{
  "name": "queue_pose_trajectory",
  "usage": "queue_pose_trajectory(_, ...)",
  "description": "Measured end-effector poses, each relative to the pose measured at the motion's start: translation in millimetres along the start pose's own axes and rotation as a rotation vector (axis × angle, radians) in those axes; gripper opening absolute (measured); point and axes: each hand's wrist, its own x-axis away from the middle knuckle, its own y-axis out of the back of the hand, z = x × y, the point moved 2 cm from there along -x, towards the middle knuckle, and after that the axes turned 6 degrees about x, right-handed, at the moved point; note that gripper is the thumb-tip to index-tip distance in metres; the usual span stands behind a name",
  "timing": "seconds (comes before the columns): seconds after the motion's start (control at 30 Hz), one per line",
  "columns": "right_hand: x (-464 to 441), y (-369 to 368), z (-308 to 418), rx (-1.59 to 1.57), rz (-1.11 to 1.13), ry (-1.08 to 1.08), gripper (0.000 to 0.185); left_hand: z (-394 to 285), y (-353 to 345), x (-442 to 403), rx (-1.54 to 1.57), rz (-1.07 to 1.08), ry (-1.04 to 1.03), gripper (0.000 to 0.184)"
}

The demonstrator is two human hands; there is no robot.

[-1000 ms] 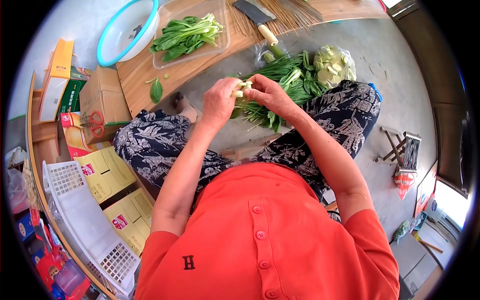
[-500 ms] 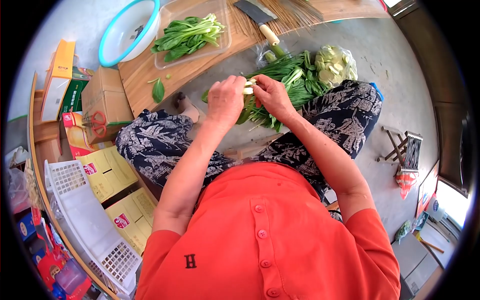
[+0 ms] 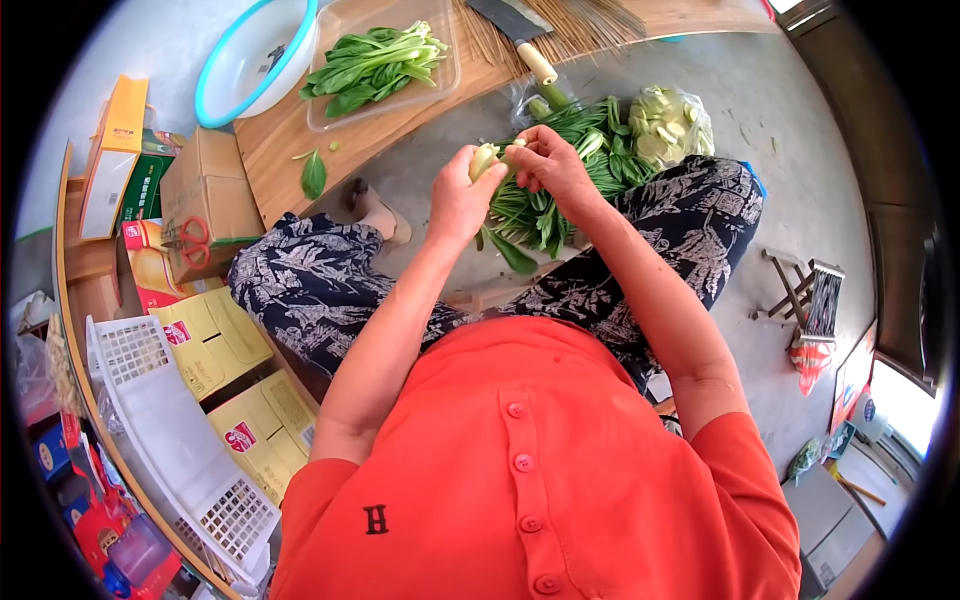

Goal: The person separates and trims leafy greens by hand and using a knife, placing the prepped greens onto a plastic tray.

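My left hand [image 3: 462, 202] is closed round a leafy green [image 3: 482, 162], its pale stem end up and its dark leaves hanging below the hand. My right hand [image 3: 556, 170] is beside it, thumb and fingers pinched at a small pale stem piece [image 3: 517, 147]. Whether that piece is still joined to the green is hard to see. Under and beyond my hands, long thin green stalks [image 3: 572, 128] and more leafy greens [image 3: 628, 165] lie in a heap on the floor. A clear plastic tray [image 3: 447, 75] on the wooden table holds a bunch of similar leafy greens [image 3: 375, 65].
A cleaver [image 3: 512, 22] and thin sticks [image 3: 590, 25] lie on the table [image 3: 270, 165], near a blue-rimmed basin [image 3: 205, 85]. Loose leaf [image 3: 314, 177] at the table edge. A bag of pale slices [image 3: 670, 125] sits right of the heap. Cartons [image 3: 205, 190] and a white basket [image 3: 175, 430] stand left.
My left hand has turned and shifted right, showing the pale stem end; the green's leaves now hang lower. My right hand has lifted slightly and moved to the right.
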Motion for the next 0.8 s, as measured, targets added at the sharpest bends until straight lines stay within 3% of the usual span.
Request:
queue_pose_trajectory(0.13, 1, -3, -2, 0.02, 0.059, -0.035, 0.022, -1, -6, -2, -0.028, 0.009, 0.014, 0.031)
queue_pose_trajectory(0.33, 5, -3, 1, -0.005, 0.187, -0.034, 0.021, 13, 1, -12, -0.074, 0.024, -0.03, 0.028)
queue_pose_trajectory(0.57, 4, -3, -1, -0.01, 0.127, -0.041, 0.021, 2, 13, -14, -0.152, 0.169, 0.061, 0.023)
queue_pose_trajectory(0.77, 5, -3, 2, -0.04, 0.083, -0.081, 0.022, 5, 9, -18, -0.157, 0.195, 0.019, 0.025)
queue_pose_trajectory(0.8, 6, -3, 1, -0.026, 0.087, -0.084, 0.023, 0, 8, -16, -0.274, 0.165, -0.039, 0.024)
